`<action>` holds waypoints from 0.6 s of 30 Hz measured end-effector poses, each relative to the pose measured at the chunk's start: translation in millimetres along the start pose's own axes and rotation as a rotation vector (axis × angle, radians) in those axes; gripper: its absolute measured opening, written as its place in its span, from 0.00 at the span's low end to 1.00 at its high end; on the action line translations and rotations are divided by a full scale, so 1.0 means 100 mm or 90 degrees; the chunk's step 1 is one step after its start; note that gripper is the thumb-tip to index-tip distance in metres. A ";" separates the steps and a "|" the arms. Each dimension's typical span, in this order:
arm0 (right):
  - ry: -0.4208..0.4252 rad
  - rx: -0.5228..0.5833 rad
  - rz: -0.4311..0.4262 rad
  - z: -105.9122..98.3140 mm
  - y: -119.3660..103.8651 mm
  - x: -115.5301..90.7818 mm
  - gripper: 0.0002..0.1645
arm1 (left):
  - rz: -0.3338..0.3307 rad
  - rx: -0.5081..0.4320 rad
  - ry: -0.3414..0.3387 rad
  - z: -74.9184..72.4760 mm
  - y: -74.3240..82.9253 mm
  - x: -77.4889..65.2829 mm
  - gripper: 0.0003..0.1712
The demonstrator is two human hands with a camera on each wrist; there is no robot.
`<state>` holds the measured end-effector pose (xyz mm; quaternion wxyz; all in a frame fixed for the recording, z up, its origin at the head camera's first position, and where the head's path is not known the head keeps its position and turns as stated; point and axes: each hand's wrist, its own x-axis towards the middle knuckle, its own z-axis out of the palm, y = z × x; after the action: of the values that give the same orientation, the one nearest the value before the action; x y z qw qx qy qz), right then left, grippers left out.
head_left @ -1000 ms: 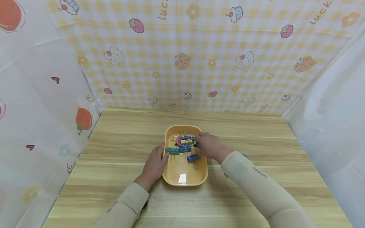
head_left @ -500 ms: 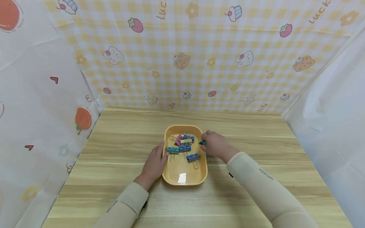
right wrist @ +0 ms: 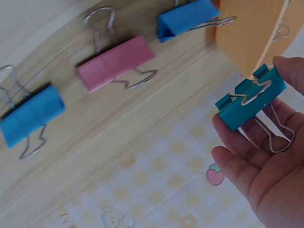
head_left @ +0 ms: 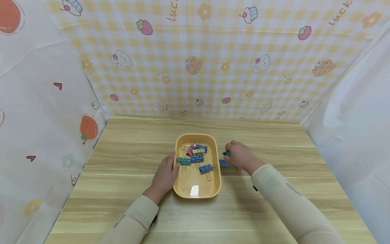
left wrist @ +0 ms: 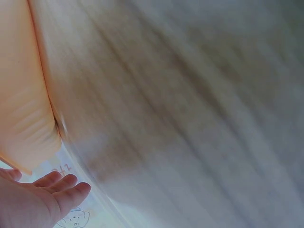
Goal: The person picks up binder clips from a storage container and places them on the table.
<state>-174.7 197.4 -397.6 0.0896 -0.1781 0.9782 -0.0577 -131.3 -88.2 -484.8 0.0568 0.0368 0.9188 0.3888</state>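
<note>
My right hand [head_left: 242,156] pinches a teal binder clip [right wrist: 251,97] by its ends, above the table just right of the yellow tray [head_left: 197,196]. Below that hand, a blue binder clip [head_left: 224,163] lies beside the tray. The right wrist view also shows a pink binder clip [right wrist: 116,64] and a light blue binder clip [right wrist: 32,115] in a row with it. My left hand [head_left: 163,174] rests against the tray's left side with fingers extended. Inside the tray lie a teal clip [head_left: 184,161], a yellow clip [head_left: 198,152], a pink clip [head_left: 191,149] and several blue clips [head_left: 206,168].
The wood-grain table [head_left: 137,142] extends around the tray on all sides. A checked, patterned cloth [head_left: 225,51] hangs behind it, and pale cloths [head_left: 353,128] hang at the left and right.
My right hand has moved right with the teal clip, from over the tray to beyond its right rim. The blue clip beside the tray has come into sight. My left hand has stayed put.
</note>
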 end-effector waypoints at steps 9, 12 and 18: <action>-0.012 0.021 0.038 0.02 0.17 -0.05 0.13 | 0.001 0.000 0.003 0.00 -0.01 0.01 0.36; -0.005 0.020 0.044 0.03 0.23 -0.06 0.13 | 0.001 0.000 0.003 0.00 -0.01 0.01 0.36; 0.011 0.039 0.060 0.03 0.33 -0.10 0.15 | -0.001 0.002 0.003 0.00 -0.01 0.00 0.36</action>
<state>-175.8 231.1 -403.5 0.0892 -0.1284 0.9840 -0.0849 -131.7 -88.5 -485.4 0.0547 0.0353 0.9196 0.3873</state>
